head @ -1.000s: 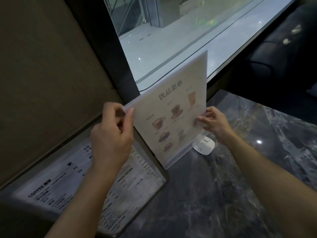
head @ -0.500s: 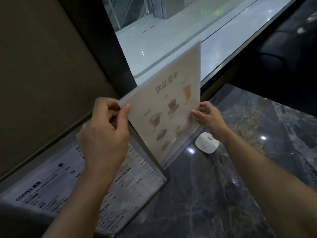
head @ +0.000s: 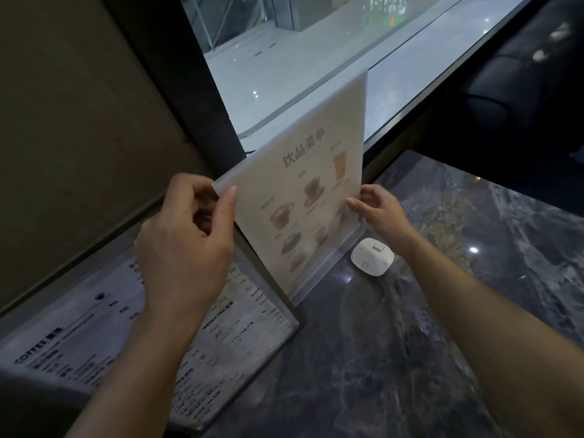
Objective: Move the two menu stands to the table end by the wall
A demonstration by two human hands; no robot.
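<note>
A clear acrylic menu stand (head: pixel 303 197) with a cream drinks sheet stands upright at the far end of the dark marble table (head: pixel 395 358), close to the window frame. My left hand (head: pixel 186 245) pinches its top left corner. My right hand (head: pixel 382 213) grips its right edge low down. Its base rests on or just above the tabletop; I cannot tell which. A second, larger menu stand (head: pixel 94 327) with a black-and-white coffee list leans along the brown wall at the left, partly hidden by my left arm.
A small white square device (head: pixel 373 256) lies on the table just right of the drinks stand's base. The brown wall (head: pixel 79 121) bounds the left side. A window ledge and a dark sofa (head: pixel 521 90) lie beyond the table's far end.
The drinks stand has shifted away from me toward the window frame, with both hands still holding it. Its base now sits behind the white device instead of covering it.
</note>
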